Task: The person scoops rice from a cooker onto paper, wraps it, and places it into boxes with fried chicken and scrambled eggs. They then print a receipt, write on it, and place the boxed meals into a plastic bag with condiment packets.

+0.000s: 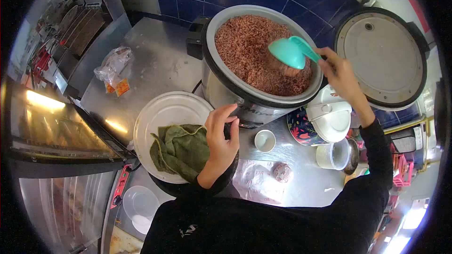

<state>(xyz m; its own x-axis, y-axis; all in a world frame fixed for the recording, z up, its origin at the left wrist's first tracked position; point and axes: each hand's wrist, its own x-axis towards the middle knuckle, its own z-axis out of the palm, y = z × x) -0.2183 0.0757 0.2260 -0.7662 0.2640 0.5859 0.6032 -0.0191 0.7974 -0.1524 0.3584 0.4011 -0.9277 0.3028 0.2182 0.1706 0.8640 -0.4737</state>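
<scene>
My right hand [340, 74] grips the handle of a teal rice scoop [287, 52]. Its bowl is over the reddish-brown cooked rice [249, 51], with some rice at its lower edge. The rice fills a large rice cooker [221, 80] nearly to the rim. In front of the cooker, my left hand [221, 136] is raised with fingers bent and thumb apart, nothing between them. Below it lies a green cloth [181, 148] on a round white lid [148, 127]. A small white cup [265, 140] stands to the right of this hand, and a mound of rice [282, 172] rests on printed paper [249, 178].
The cooker's round lid [381, 56] is swung open at the right. A floral container [306, 127] with a white top and a clear tub [334, 154] stand on the steel counter [155, 42]. A plastic bag [114, 63] lies at left, near a glass display case [61, 122].
</scene>
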